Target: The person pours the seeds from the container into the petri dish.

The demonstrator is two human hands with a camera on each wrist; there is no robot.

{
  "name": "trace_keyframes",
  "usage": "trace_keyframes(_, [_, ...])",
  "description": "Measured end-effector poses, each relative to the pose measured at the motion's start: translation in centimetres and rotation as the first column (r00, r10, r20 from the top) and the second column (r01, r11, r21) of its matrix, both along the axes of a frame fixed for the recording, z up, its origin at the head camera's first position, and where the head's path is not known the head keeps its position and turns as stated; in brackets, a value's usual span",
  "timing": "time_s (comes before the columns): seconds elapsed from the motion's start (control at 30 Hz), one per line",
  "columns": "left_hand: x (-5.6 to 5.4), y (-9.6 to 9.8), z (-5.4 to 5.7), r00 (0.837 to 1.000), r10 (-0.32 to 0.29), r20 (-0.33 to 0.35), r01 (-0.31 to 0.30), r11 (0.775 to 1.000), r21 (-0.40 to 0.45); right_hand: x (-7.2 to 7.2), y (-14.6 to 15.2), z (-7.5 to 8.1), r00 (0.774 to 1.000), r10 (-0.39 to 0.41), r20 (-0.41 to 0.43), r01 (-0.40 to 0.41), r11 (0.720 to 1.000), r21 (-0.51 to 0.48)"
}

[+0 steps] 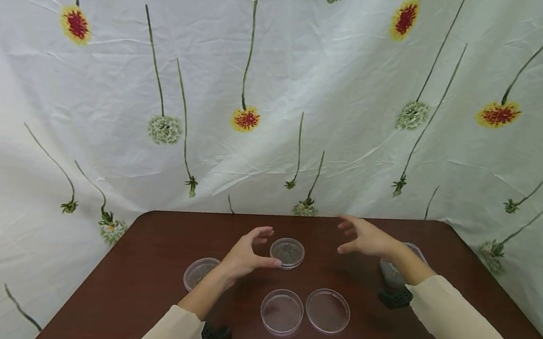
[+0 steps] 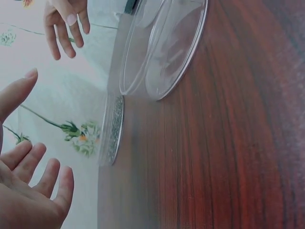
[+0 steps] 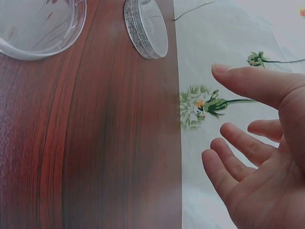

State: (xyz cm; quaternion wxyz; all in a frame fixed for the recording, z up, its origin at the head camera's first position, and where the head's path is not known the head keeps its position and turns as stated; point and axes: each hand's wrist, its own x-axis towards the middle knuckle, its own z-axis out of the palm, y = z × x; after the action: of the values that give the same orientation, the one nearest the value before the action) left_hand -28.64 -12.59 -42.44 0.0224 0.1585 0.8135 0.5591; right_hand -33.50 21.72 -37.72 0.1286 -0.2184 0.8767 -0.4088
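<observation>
A covered petri dish with dark, grainy contents stands near the back of the table; the right wrist view shows its grainy filling through the clear wall. My left hand hovers just left of this dish, thumb and fingers spread, the thumb overlapping its front rim in the head view. To the right, my right hand hangs in the air with fingers spread and nothing in them. In front lie two clear parts side by side: a petri dish and a shallower clear round piece.
Another petri dish with grainy contents stands left, partly behind my left forearm. A clear container with grey contents sits under my right forearm. The dark wooden table ends at a flowered white cloth.
</observation>
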Motion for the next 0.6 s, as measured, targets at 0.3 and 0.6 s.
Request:
trace_keyframes(0.3, [1.1,-0.1,-0.2,1.0,0.009,-0.016,-0.009,1.0,0.028,0.6,1.3,0.2,1.0,-0.029,0.006,0.029,1.0,0.008])
trace_keyframes(0.6, [2.3,-0.9,-0.2,1.0,-0.009,0.013,0.009,0.998,0.057,1.3,2.8,0.8,0.999,-0.031,-0.009,0.031,0.999,0.014])
